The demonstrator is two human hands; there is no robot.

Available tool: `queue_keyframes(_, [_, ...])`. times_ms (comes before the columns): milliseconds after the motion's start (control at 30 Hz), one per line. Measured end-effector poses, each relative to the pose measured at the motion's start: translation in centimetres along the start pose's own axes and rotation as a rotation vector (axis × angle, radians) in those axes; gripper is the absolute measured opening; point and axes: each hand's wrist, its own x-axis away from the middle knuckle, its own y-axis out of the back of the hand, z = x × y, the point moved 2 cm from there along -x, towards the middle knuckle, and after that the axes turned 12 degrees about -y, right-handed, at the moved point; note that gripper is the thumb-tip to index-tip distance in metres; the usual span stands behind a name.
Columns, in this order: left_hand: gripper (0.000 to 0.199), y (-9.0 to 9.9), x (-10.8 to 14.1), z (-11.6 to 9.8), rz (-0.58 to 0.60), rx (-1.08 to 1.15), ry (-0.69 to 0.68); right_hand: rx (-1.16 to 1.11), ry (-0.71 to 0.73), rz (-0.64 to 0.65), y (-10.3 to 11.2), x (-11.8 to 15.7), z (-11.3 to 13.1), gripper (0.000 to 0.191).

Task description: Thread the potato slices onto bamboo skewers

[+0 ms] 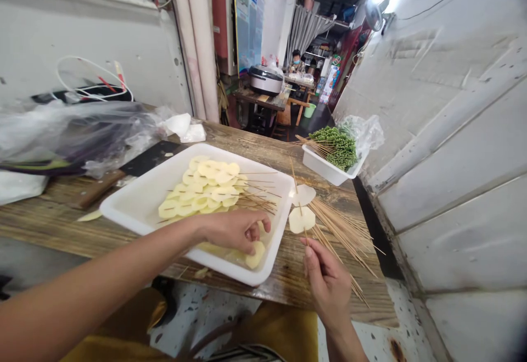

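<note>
My right hand (327, 279) pinches the lower end of a thin wooden skewer (293, 172). Two pale slices (302, 220) that look like potato are threaded on it, one above the other. My left hand (239, 230) reaches into the white tray (138, 220), its fingers curled and their tips on a loose potato slice (256, 255) in the near right corner. Farther back in the tray lies a pile of skewered slices (201, 189), with the sticks pointing right. Bare wooden skewers (343, 230) are spread on the table just beyond my right hand.
A smaller white tub (325, 171) with skewered green vegetables (340, 148) stands at the back right, by the wall. On the left lie a cleaver (150, 157) and plastic bags (82, 131). A person (296, 62) is far back in the room.
</note>
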Motion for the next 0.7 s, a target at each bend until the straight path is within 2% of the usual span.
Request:
queue_keyframes(67, [0.036, 0.2, -0.1, -0.1, -0.046, -0.029, 0.009, -0.004, -0.004, 0.0, 0.1, 0.0, -0.1, 0.023])
queue_keyframes(200, [0.029, -0.5, -0.8, -0.8, -0.103, -0.341, 0.069, -0.001, -0.006, -0.007, 0.3, 0.2, -0.1, 0.023])
queue_keyframes(300, [0.025, -1.7, -1.6, -1.5, -0.033, -0.41, 0.114, 0.009, -0.005, -0.009, 0.3, 0.3, 0.0, 0.023])
queue_keyframes(433, [0.034, -2.6, -2.1, -2.3, 0.093, -0.522, 0.281, 0.005, -0.004, -0.009, 0.3, 0.4, 0.0, 0.024])
queue_keyframes(567, [0.032, -2.0, -1.7, -2.1, 0.172, -0.562, 0.309, 0.012, 0.012, -0.002, 0.6, 0.5, -0.1, 0.024])
queue_keyframes(700, [0.024, -1.0, -0.5, -0.3, 0.162, -0.464, 0.278, 0.033, 0.034, 0.032, 0.9, 0.7, -0.1, 0.024])
